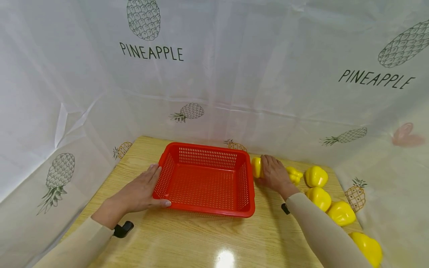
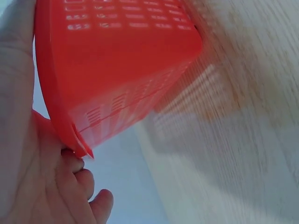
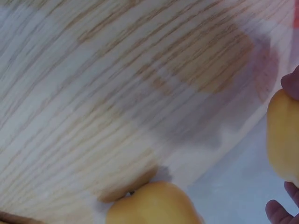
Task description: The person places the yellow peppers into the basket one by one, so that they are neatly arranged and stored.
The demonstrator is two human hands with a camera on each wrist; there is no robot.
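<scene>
A red plastic basket [image 1: 204, 182] with slotted walls stands on the table, nothing inside it. My left hand [image 1: 142, 190] holds its left end, the thumb at the front corner and the fingers along the side. In the left wrist view, curled fingertips [image 2: 84, 182] show beside the basket's rim [image 2: 51, 93]. Just beyond the basket's right end, my right hand [image 1: 275, 174] grips a yellow bell pepper [image 1: 256, 166]. That same pepper [image 3: 284, 137] appears at the right edge of the right wrist view, between thumb and fingers and apart from the tabletop.
More yellow bell peppers lie to the right: one [image 1: 295, 175] beside my right hand, another [image 1: 316, 176] at the back, and several [image 1: 342, 213] along the table's right edge. White pineapple-print sheeting [image 1: 214, 85] encloses the wooden table [image 1: 187, 242] at the back and sides.
</scene>
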